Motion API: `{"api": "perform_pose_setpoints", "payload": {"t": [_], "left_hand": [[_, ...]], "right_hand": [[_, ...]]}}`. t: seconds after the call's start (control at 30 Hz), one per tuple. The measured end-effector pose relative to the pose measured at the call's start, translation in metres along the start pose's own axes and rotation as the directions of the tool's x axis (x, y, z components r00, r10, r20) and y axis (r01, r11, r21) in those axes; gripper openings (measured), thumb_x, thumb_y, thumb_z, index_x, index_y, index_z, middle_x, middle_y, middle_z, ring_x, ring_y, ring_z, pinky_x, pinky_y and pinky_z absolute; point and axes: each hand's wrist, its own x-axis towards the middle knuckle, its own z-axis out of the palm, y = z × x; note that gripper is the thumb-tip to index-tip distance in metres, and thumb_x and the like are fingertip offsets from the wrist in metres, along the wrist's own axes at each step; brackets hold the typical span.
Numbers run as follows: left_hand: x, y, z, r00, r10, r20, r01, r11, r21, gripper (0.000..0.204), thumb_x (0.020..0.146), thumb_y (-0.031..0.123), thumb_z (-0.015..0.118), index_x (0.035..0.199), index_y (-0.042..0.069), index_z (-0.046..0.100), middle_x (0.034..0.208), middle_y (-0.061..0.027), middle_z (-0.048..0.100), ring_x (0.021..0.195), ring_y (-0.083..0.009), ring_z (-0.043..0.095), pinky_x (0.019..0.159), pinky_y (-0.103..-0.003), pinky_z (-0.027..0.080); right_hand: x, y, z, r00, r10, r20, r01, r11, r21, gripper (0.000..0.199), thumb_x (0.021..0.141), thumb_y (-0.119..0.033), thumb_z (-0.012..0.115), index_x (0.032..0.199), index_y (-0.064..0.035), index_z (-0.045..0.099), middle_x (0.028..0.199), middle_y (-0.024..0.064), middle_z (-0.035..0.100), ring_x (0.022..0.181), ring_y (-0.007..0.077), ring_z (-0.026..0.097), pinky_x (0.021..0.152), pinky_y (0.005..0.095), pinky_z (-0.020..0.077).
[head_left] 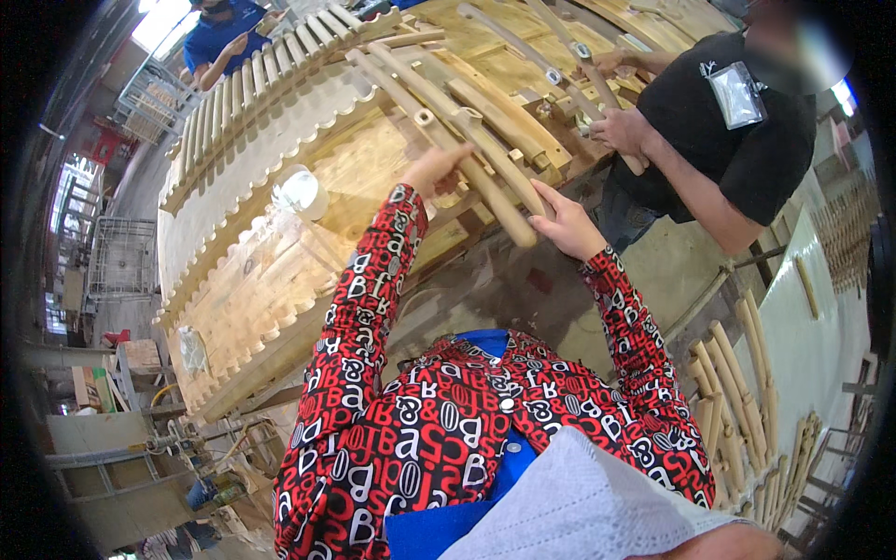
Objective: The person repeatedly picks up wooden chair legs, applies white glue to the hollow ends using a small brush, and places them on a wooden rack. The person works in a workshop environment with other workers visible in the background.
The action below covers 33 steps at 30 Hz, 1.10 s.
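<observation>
Two long, round wooden poles with drilled holes lie side by side, slanting toward me over the table's near edge. My left hand (437, 172) is closed at the left pole (497, 203), its fingertips over the wood and partly smeared. My right hand (571, 226) grips the near end of the right pole (509, 168), with thumb and fingers on either side of its tip. The left pole's rounded end sticks out just beside my right thumb. Farther up the two poles, holes show in bored sections near the middle.
A scalloped wooden rack (252, 322) and a white tub (301, 193) are at left. Round rods (245, 91) line the far rack. At right, a co-worker in a black shirt (737, 131) handles similar poles; another in blue (224, 39) stands far left. More poles (733, 383) lean at right.
</observation>
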Motion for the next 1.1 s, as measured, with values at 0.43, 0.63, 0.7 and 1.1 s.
{"api": "perform_pose_setpoints", "payload": {"t": [0.43,0.63,0.7,1.1], "left_hand": [[0.002,-0.03,-0.008,0.988,0.147,0.04,-0.152,0.964,0.216,0.06,0.084,0.06,0.067,0.083,0.0,0.067,0.058,-0.0013,0.052,0.041,-0.0119,0.039,0.039,-0.031,0.028],[0.041,-0.059,-0.017,0.962,0.269,0.057,-0.272,0.906,0.324,0.067,0.083,0.061,0.065,0.097,-0.005,0.072,0.085,-0.0188,0.072,0.082,-0.028,0.071,0.073,-0.04,0.052],[0.048,-0.056,-0.023,0.94,0.337,-0.055,-0.244,0.775,0.583,0.077,0.083,0.065,0.06,0.106,-0.007,0.069,0.097,-0.0249,0.07,0.091,-0.0372,0.069,0.081,-0.044,0.052],[-0.134,-0.094,0.084,0.237,0.533,-0.812,-0.409,0.813,0.415,0.055,0.099,0.048,0.051,0.102,-0.006,0.058,0.097,-0.029,0.059,0.09,-0.0429,0.055,0.085,-0.049,0.045]], "right_hand": [[0.009,-0.021,0.028,0.972,0.137,-0.193,-0.193,0.931,-0.309,0.066,0.081,-0.022,0.066,0.143,-0.0144,0.045,0.112,0.0226,0.064,0.104,0.0371,0.061,0.093,0.0423,0.0484],[0.007,-0.022,0.043,0.958,0.122,-0.259,-0.221,0.889,-0.401,0.058,0.084,-0.028,0.067,0.138,-0.0141,0.051,0.105,0.0195,0.062,0.099,0.0347,0.061,0.088,0.0408,0.0486],[-0.008,-0.029,0.045,0.917,0.191,-0.351,-0.321,0.875,-0.362,0.057,0.086,-0.028,0.068,0.138,-0.0119,0.051,0.106,0.0183,0.06,0.1,0.0326,0.06,0.088,0.04,0.0477],[-0.256,-0.076,-0.273,0.9,0.159,-0.406,-0.431,0.463,-0.774,0.047,0.085,-0.03,0.064,0.128,-0.0126,0.058,0.117,0.0152,0.061,0.108,0.0353,0.057,0.093,0.0447,0.0475]]}}
